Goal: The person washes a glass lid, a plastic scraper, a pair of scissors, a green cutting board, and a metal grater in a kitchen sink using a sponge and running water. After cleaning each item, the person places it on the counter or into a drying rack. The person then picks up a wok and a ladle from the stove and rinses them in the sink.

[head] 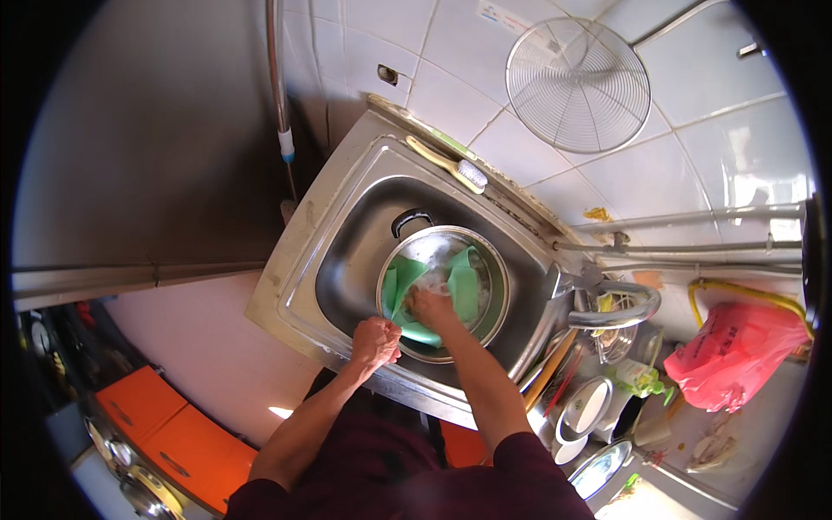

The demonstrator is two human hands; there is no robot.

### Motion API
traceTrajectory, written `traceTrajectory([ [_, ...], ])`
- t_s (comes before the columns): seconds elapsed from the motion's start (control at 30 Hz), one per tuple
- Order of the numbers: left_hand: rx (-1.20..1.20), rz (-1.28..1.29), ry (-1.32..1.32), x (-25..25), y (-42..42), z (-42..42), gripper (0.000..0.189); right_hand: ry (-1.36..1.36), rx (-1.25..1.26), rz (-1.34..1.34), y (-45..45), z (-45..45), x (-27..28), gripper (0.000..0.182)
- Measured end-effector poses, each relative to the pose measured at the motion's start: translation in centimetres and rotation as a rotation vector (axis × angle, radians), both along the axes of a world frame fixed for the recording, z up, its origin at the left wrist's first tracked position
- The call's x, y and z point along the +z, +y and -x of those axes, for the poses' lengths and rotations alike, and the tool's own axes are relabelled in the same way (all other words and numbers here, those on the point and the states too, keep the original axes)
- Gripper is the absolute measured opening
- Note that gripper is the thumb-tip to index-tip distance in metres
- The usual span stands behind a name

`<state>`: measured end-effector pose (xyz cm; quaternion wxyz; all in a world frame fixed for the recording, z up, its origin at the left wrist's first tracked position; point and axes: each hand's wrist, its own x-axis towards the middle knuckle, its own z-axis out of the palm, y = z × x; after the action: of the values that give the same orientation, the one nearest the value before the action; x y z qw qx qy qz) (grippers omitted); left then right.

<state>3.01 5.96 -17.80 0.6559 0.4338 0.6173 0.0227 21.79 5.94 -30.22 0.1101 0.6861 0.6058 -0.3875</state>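
Note:
A round metal pot (502,318) with a black handle (411,220) stands in the stainless steel sink basin (354,247). It holds sudsy water and a soft green sheet (463,286), perhaps a cloth, folded and curling up at both sides. My right hand (432,307) reaches down into the pot among the green folds; its fingertips are hidden by water and suds. At the pot's lower left rim, my left hand (377,341) is curled into a fist beside the green material. Whether it grips the sheet or the rim cannot be made out.
A scrubbing brush (448,166) lies on the sink's back ledge. The curved faucet (617,305) rises at the right, near stacked bowls (585,409) and a green-labelled bottle (637,377). A wire strainer (578,84) and a red plastic bag (734,354) hang on the tiled wall.

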Motion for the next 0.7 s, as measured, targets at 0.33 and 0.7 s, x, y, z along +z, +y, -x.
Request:
traceTrajectory([
  [0.33,0.111,-0.006,-0.08,0.5,-0.3,-0.7,0.035,-0.049,-0.34,-0.214,-0.3,-0.7,2.4,0.054],
  [0.7,0.225,0.04,-0.173,-1.5,-0.3,-1.1,0.033,-0.497,-0.168,-0.293,-2.9,-3.3,4.8,0.047],
])
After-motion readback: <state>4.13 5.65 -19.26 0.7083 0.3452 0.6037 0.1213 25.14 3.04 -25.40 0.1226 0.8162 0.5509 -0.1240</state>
